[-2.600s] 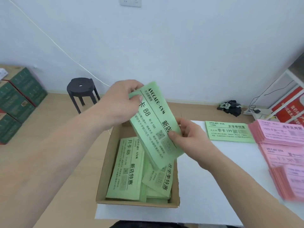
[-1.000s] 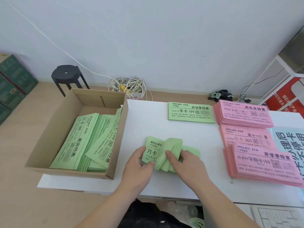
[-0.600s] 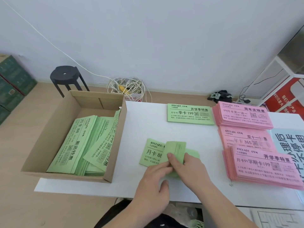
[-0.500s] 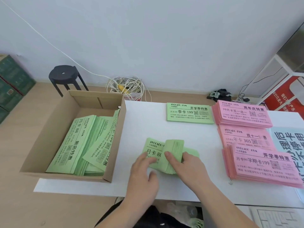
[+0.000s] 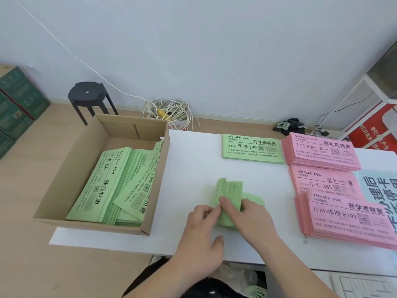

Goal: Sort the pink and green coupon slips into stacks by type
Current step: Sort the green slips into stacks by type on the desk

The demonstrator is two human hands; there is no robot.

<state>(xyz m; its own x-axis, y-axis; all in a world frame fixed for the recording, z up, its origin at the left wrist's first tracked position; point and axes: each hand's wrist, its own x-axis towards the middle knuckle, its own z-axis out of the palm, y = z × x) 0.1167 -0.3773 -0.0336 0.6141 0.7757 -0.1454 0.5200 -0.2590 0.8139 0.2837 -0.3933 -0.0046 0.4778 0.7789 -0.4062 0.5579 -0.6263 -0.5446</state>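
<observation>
Well, since half a second ago the fan has closed: the 月卡 88 slip that lay spread to the left is drawn back in, and the bundle (image 5: pixel 231 190) is one thick green wad on the table (image 5: pixel 193 158), right of the box (image 5: pixel 86 160).

The right hand (image 5: pixel 251 216) clamps it, thumb on top and fingers wrapped behind. The left hand (image 5: pixel 202 229) has its fingertips bent against the bundle's left edge with the thumb clear of it. I cannot tell whether it holds a slip. My read is that these greens are being evened up, so dealing them out by type has not begun.

Every readable slip is headed AVOCADO·GYM.
- The box slips (image 5: pixel 103 183) show 月卡 88 and 新店特惠.
- The green stack (image 5: pixel 252 149), right of the box and further back, reads 开学季特惠, 季卡 199.
- The far pink stack (image 5: pixel 322 151), further right, reads 周年庆特惠, 99月卡买一送一.
- The middle pink stack (image 5: pixel 324 181) reads 双十一, 年卡 365.
- The near pink stack (image 5: pixel 348 216) reads 开学季特惠, 月卡99 学期卡199.

The bundle's own print is too hidden to read.
</observation>
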